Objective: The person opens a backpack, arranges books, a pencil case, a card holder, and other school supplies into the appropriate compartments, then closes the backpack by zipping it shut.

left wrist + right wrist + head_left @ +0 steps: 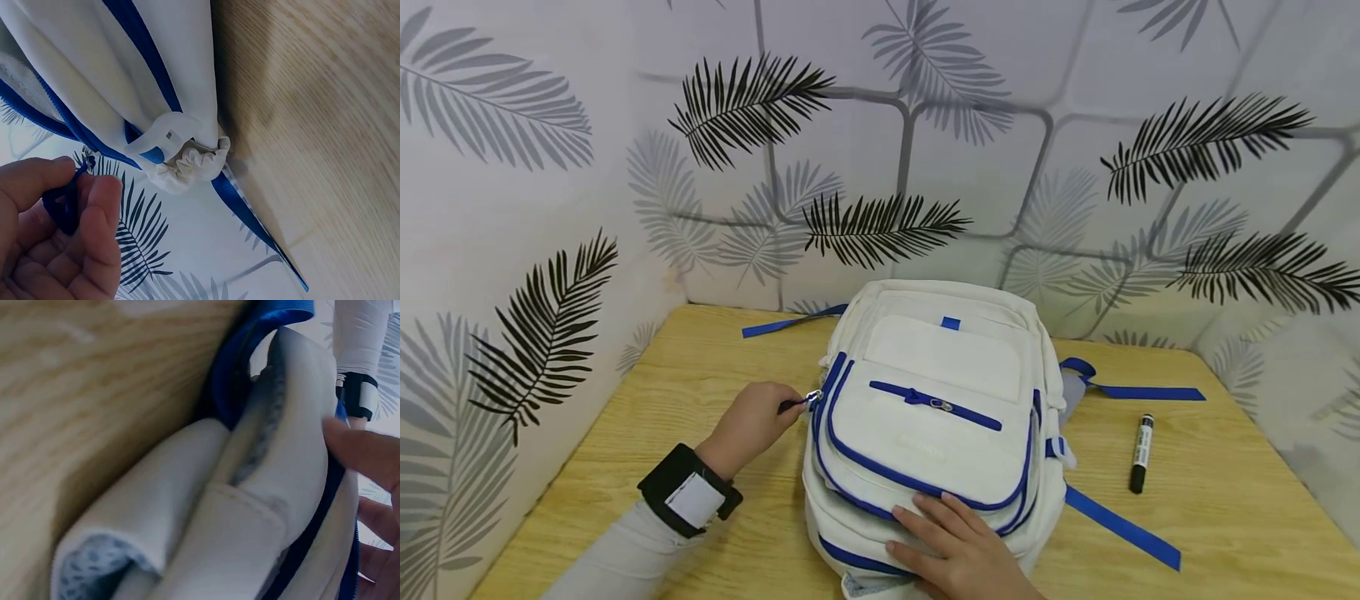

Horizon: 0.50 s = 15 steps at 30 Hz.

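Observation:
A white backpack [940,450] with blue zippers lies on the table, its front pocket facing up. At its left side my left hand [760,421] pinches a blue zipper pull [62,203] between thumb and fingers. The cord runs to a metal slider [813,397] on the side zipper, and in the left wrist view that zipper [53,109] is parted above the slider. My right hand [958,546] rests on the lower front of the bag with fingers spread. The right wrist view shows its fingers [369,450] against the bag beside a padded strap [212,550].
A black-and-white marker [1142,454] lies on the wooden table [1232,467] right of the bag. Blue straps [1123,529] stretch out from the bag on both sides. Behind stands a wall [970,175] with a leaf pattern.

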Motion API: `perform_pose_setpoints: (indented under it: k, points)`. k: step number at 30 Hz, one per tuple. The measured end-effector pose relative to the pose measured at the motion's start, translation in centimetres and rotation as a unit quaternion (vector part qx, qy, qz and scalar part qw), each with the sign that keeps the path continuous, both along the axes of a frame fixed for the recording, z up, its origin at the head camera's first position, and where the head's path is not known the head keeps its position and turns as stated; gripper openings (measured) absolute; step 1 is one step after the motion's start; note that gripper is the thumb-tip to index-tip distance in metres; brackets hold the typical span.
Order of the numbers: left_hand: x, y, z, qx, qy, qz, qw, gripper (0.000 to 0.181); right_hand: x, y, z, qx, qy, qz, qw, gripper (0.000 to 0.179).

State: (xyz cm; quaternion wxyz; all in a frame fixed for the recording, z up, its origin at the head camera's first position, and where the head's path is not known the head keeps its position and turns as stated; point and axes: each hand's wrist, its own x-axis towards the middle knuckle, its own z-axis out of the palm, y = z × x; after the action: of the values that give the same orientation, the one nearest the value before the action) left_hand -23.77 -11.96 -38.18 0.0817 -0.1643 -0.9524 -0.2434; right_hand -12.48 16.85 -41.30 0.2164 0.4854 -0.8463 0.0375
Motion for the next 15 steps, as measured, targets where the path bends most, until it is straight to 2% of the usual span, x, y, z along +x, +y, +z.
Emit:
perform_pose_setpoints:
  k: [4,8,10,15]
  points:
    - [0.4,0.1,0.1,0.001,0.006,0.002,1.0000,0.010,-0.2,0.0,-0.3,-0.007,0.005,-0.002,1.0000,0.037]
    - [0.7,0.2,0.1,-0.001,0.020,0.002,0.9998,0.010,-0.2,0.1,-0.4,-0.009,0.006,0.001,0.9999,0.049]
    - [0.9,0.3,0.1,-0.004,0.024,0.001,0.9997,0.010,-0.3,0.0,-0.5,-0.021,0.003,-0.002,0.9998,0.042]
    - [1.4,0.2,0.2,-0.008,0.013,0.000,0.9999,0.009,-0.4,-0.1,-0.7,-0.056,0.000,-0.011,0.9984,0.043]
